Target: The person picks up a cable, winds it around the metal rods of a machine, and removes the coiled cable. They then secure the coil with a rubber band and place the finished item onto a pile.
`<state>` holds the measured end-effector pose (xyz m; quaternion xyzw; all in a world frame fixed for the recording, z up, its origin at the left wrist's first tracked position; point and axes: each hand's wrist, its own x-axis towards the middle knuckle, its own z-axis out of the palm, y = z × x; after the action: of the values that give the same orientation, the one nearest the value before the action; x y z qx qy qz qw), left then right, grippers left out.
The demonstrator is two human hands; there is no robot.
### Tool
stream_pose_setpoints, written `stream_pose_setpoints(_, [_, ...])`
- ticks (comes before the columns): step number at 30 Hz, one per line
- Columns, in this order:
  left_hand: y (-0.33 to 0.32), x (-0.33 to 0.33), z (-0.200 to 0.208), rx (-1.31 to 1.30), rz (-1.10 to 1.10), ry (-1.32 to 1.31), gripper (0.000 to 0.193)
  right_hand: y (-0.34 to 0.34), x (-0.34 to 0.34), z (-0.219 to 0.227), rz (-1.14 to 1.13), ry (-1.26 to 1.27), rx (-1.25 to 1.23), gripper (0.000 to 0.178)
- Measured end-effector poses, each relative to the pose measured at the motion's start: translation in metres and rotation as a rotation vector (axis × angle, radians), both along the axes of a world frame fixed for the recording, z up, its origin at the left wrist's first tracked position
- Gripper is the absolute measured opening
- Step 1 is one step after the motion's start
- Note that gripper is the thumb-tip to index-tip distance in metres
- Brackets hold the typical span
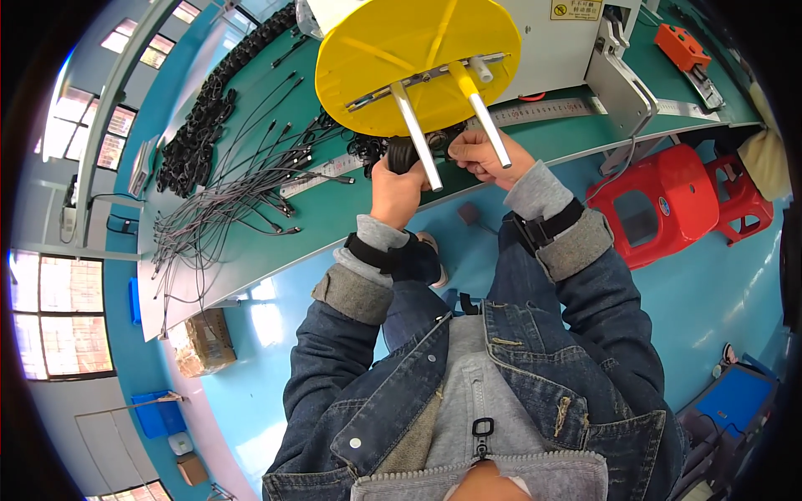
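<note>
Below the yellow disc of a white machine, my left hand is closed around a black coiled cable. Two metal rods stick out from the disc toward me, passing in front of and between my hands. My right hand is closed in a pinch to the right of the coil, its fingertips partly behind a rod. What those fingers hold, if anything, is too small to tell. More dark cable lies beside the coil, partly hidden by the disc.
Loose grey cables spread over the green table at left, with a long pile of coiled black cables behind. A metal ruler runs along the tabletop. At right are an orange control box and red stools.
</note>
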<state>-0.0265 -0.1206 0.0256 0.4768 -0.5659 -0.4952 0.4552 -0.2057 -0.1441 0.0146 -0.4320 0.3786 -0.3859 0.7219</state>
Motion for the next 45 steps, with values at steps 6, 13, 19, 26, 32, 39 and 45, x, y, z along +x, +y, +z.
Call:
stream_pose_setpoints(6, [0.003,-0.011,0.007,0.115,0.093,0.249,0.006,0.001,0.002,-0.003,-0.001,0.017,-0.075,0.007])
stream_pose_setpoints(13, [0.003,-0.008,0.005,0.117,0.076,0.243,0.006,-0.007,0.003,-0.012,-0.281,0.360,-0.453,0.013])
stream_pose_setpoints(19, [0.006,-0.001,0.002,0.117,0.004,0.382,0.010,-0.002,0.003,-0.013,-0.676,0.726,-0.752,0.016])
stream_pose_setpoints(26, [0.021,0.003,0.007,0.170,-0.034,0.507,0.011,0.042,0.019,0.015,-0.179,0.292,-0.525,0.015])
stream_pose_setpoints(32, [0.037,0.013,0.012,0.162,-0.121,0.539,0.011,0.074,0.013,0.012,0.064,-0.224,-0.249,0.013])
stream_pose_setpoints(39, [0.049,0.021,0.021,0.162,-0.360,0.242,0.009,0.098,0.019,0.011,0.111,-0.417,-0.245,0.014])
stream_pose_setpoints(45, [0.062,0.014,0.023,-0.187,-0.133,-0.214,0.015,0.089,0.000,0.036,0.099,0.050,-0.117,0.033])
